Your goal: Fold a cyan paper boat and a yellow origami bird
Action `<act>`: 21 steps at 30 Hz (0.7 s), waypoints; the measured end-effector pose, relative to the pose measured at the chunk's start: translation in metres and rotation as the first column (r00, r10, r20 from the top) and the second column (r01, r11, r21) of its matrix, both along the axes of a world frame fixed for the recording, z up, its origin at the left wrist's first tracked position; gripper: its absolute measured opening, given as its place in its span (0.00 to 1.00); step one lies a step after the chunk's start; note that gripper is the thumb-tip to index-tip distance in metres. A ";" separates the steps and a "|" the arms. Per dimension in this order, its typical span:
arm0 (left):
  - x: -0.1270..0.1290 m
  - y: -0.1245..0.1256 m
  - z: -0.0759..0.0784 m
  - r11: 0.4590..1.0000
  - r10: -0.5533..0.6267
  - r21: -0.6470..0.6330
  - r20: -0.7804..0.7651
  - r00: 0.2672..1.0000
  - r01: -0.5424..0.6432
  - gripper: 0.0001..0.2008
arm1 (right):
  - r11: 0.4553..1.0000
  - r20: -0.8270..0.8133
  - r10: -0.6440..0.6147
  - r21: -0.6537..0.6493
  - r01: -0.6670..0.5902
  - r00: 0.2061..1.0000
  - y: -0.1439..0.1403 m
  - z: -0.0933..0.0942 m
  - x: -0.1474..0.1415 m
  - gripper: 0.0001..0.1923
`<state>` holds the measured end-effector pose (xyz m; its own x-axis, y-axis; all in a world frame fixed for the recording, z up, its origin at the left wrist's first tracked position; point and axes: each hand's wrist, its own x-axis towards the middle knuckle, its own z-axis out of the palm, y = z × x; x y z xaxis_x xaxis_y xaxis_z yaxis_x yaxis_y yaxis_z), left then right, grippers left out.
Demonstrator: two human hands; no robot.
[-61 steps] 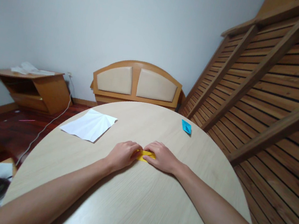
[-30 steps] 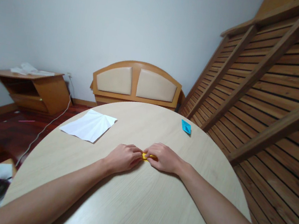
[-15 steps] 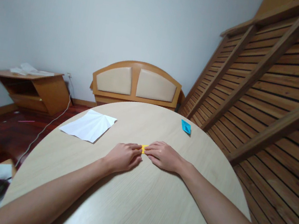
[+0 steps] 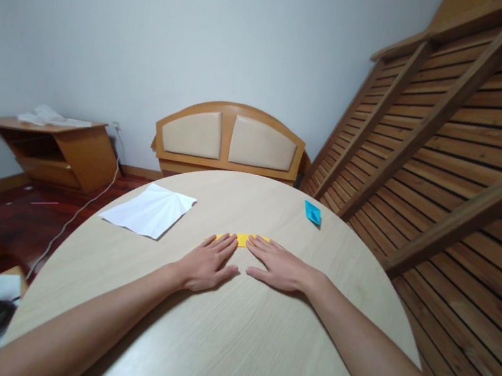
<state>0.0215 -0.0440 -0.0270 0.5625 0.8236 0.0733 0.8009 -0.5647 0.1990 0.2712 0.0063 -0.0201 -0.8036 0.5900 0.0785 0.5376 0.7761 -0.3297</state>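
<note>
A narrow piece of yellow paper (image 4: 242,240) lies flat on the round, pale wooden table (image 4: 227,337). My left hand (image 4: 210,263) rests on its left part with the fingers stretched out and the thumb apart. On the right part lies my right hand (image 4: 277,265), also open, its fingers extended and pressing down on the paper. Both hands cover much of the yellow paper; its middle shows between the fingertips, and bits of its far edge show beyond them.
A creased white sheet of paper (image 4: 149,210) lies on the table's left side. A small folded blue paper (image 4: 312,213) is at the far right. Beyond the table stand a headboard (image 4: 225,139), a low wooden cabinet (image 4: 66,152) and a leaning slatted wooden frame (image 4: 429,146).
My fingers have straightened and spread out over the yellow paper, and more of it now shows. Before, they were closer together with just a small yellow patch between them.
</note>
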 end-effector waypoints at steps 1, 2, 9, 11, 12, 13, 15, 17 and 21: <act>0.000 0.000 0.000 1.000 0.001 -0.001 -0.001 1.000 -0.001 0.35 | 1.000 0.012 -0.013 -0.009 0.014 1.000 0.000 0.001 0.001 0.37; 0.000 -0.001 0.001 1.000 0.002 -0.004 -0.004 1.000 -0.002 0.35 | 0.999 0.031 -0.031 -0.015 0.031 0.999 0.000 0.003 0.002 0.38; 0.002 -0.002 0.005 1.000 0.005 -0.003 -0.013 1.000 -0.005 0.35 | 0.979 0.005 -0.171 0.111 0.169 0.985 -0.009 0.010 -0.007 0.36; 0.003 -0.001 0.005 1.000 -0.029 -0.006 -0.011 1.000 0.029 0.34 | 0.986 -0.020 -0.126 0.103 0.127 0.992 -0.014 0.009 -0.015 0.37; 0.003 -0.001 0.005 0.999 -0.052 -0.009 -0.010 0.999 0.052 0.34 | 0.993 -0.026 -0.088 0.073 0.090 0.996 -0.016 0.009 -0.018 0.38; 0.003 0.000 0.005 0.997 -0.073 -0.013 -0.010 0.997 0.073 0.34 | 0.998 -0.022 -0.049 0.026 0.050 0.999 -0.018 0.008 -0.021 0.40; 0.003 0.001 0.005 0.995 -0.093 -0.025 -0.014 0.996 0.093 0.34 | 0.998 -0.008 -0.024 -0.065 0.023 1.000 -0.020 0.007 -0.023 0.43; 0.003 0.002 0.005 0.996 -0.076 -0.041 -0.020 0.997 0.075 0.32 | 0.993 0.012 -0.018 -0.118 0.019 1.000 -0.020 0.007 -0.022 0.45; 0.004 0.003 0.004 0.997 0.044 -0.060 -0.033 0.998 -0.046 0.31 | 0.992 0.046 -0.027 -0.126 0.032 0.999 -0.017 0.007 -0.018 0.46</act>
<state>0.0252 -0.0414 -0.0233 0.5261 0.8504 0.0048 0.8316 -0.5156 0.2061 0.2535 -0.0109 -0.0127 -0.7867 0.6165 -0.0332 0.5758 0.7132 -0.3997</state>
